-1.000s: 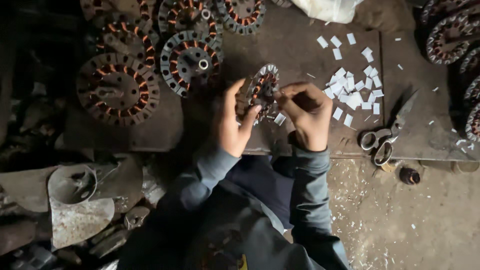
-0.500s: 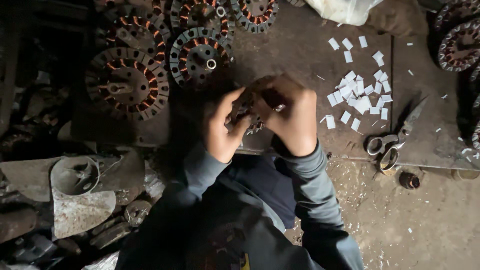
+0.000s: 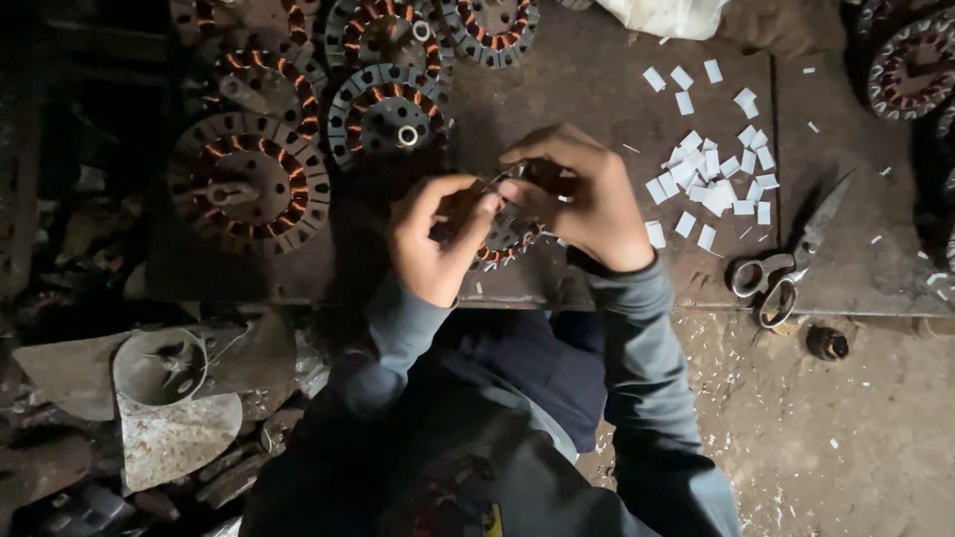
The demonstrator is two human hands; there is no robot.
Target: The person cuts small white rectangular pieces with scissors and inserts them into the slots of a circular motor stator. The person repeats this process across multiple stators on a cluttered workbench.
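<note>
— Gripping the round copper-wound motor stator (image 3: 502, 234), how are the hands set?

— It is clasped at the dark workboard (image 3: 597, 89)'s near edge: the left hand (image 3: 433, 244) is curled shut on its rim, seemingly to steady it, and the right hand (image 3: 587, 204) is closed over its top, fingers pinched.

— What is laid around?

— Small white paper slips (image 3: 711, 179) are scattered just right, metal scissors (image 3: 786, 264) beyond; finished wound stators (image 3: 249, 184) are crowded left.

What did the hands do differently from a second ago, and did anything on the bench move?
Both hands closed in: a second ago the round wound coil piece showed between them, now the left hand and right hand cover most of it, fingertips meeting on top. Nothing was let go. The white paper slips, scissors and other wound coils lie as before; only the camera shifted.
</note>
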